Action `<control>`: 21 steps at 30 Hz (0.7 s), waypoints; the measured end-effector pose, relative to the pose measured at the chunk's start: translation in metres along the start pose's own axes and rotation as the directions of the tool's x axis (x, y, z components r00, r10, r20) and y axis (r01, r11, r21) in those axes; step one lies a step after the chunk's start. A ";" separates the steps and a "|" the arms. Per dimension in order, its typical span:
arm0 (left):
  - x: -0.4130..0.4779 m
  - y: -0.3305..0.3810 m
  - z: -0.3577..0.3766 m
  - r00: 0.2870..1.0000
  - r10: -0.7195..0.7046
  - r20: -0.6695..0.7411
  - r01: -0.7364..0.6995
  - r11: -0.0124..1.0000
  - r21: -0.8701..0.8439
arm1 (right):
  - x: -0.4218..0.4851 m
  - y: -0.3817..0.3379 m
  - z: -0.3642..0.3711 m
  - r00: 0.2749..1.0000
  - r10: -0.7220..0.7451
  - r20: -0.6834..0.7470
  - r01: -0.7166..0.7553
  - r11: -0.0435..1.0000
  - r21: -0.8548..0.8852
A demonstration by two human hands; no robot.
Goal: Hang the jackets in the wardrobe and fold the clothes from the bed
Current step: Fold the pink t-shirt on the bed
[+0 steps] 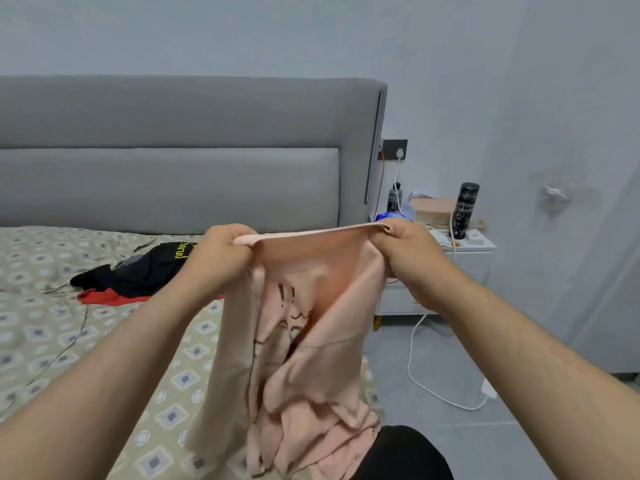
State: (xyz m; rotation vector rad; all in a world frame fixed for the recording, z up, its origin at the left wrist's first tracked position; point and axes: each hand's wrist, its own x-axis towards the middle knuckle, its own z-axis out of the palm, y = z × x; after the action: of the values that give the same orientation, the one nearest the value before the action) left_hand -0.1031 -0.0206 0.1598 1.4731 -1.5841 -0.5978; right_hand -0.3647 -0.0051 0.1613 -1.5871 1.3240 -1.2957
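A pale pink shirt (304, 358) with a dark print hangs in front of me above the bed's near right corner. My left hand (218, 261) grips the left end of its top edge and my right hand (405, 251) grips the right end, with the edge stretched taut between them. The rest of the shirt droops in loose folds down to my lap. Farther back on the bed (52, 341) lies a pile of black clothes (138, 271) with yellow lettering, on top of a red garment (104, 296).
A grey padded headboard (173, 150) backs the bed. A white nightstand (467, 258) at the right carries bottles, a tall dark flask (465, 209) and boxes. A white cable (433, 386) runs across the grey floor. A thin dark cord lies on the bedspread at left.
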 end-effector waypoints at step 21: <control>0.022 -0.005 -0.040 0.989 -0.118 0.086 0.121 0.992 -0.022 | 0.009 -0.033 -0.048 0.989 -0.121 -0.089 0.067 0.884 -0.463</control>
State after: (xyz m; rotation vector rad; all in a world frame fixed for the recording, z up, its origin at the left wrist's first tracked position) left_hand -0.0649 -0.0343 0.1816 1.5485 -1.5537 -0.7563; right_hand -0.4021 -0.0015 0.2067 -1.9376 1.7425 -1.2011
